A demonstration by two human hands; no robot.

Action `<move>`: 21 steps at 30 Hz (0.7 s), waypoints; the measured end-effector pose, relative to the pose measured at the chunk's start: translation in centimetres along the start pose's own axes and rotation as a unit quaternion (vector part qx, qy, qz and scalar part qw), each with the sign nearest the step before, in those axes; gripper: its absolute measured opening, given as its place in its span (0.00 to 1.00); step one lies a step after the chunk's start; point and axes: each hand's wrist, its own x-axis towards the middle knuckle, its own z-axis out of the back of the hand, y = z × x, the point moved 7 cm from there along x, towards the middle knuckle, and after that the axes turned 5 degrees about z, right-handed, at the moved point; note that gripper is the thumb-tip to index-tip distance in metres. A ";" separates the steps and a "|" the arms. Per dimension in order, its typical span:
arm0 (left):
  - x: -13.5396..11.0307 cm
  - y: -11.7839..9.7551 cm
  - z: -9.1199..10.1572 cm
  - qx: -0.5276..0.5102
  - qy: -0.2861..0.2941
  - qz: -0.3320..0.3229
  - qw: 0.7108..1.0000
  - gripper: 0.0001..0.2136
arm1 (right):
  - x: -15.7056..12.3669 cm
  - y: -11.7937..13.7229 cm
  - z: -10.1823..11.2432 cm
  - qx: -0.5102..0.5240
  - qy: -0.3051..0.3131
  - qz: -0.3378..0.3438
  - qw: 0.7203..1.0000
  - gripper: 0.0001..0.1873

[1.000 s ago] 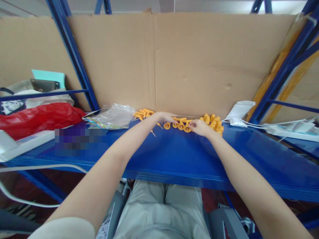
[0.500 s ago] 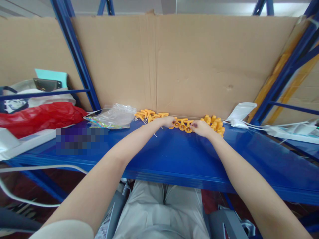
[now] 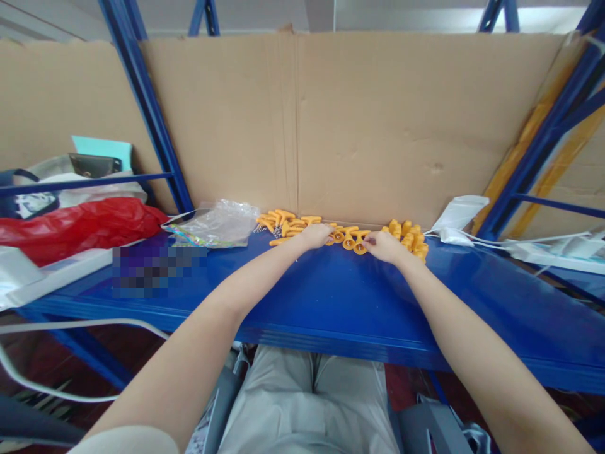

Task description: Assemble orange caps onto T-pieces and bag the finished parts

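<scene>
Along the back of the blue shelf lies a row of orange corkscrews (image 3: 348,242) with T-shaped handles, their round cup ends facing me. My left hand (image 3: 317,236) is at the row's left end, its fingers curled over the orange pieces; what they grip, if anything, is hidden. At the right end, the fingers of my right hand (image 3: 384,246) are pressed together beside the nearest corkscrew. I cannot make out what is between them. Left of my left hand is a pile of orange T-handles (image 3: 283,221) with metal spirals. Several orange cup-shaped pieces (image 3: 407,234) are bunched behind my right hand.
Clear plastic bags (image 3: 227,221) lie left of the pile. A red plastic bag (image 3: 94,221) and a white box (image 3: 61,274) are farther left. A cardboard sheet (image 3: 378,126) walls off the back. A white packet (image 3: 458,217) and cables are at the right.
The view has shifted slightly. My left hand stays at the left end of the row with a small finger movement, and my right hand keeps its place by the nearest corkscrew.
</scene>
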 end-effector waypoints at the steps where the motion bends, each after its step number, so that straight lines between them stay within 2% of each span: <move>1: -0.2 0.0 0.1 0.011 -0.004 0.003 1.000 0.15 | 0.0 0.0 0.0 -0.001 0.001 0.000 1.000 0.15; 5: -0.6 -0.3 0.4 0.021 0.007 0.001 1.000 0.16 | -0.1 0.1 0.2 0.001 -0.001 0.005 1.000 0.14; 10: -0.5 0.3 1.2 -0.048 0.100 0.003 0.994 0.23 | -0.1 0.1 0.1 0.005 -0.003 0.009 1.000 0.13; 15: -1.7 2.4 4.2 -0.112 0.140 0.011 0.984 0.26 | -0.1 0.4 0.1 0.010 -0.001 0.016 1.000 0.12; 18: -3.2 4.6 6.8 -0.144 0.118 0.046 0.981 0.27 | -0.2 0.6 0.2 -0.001 0.006 0.014 1.000 0.13; 21: -5.2 7.4 8.8 -0.151 0.087 0.119 0.977 0.28 | -0.3 0.8 0.4 -0.011 0.009 0.014 1.000 0.14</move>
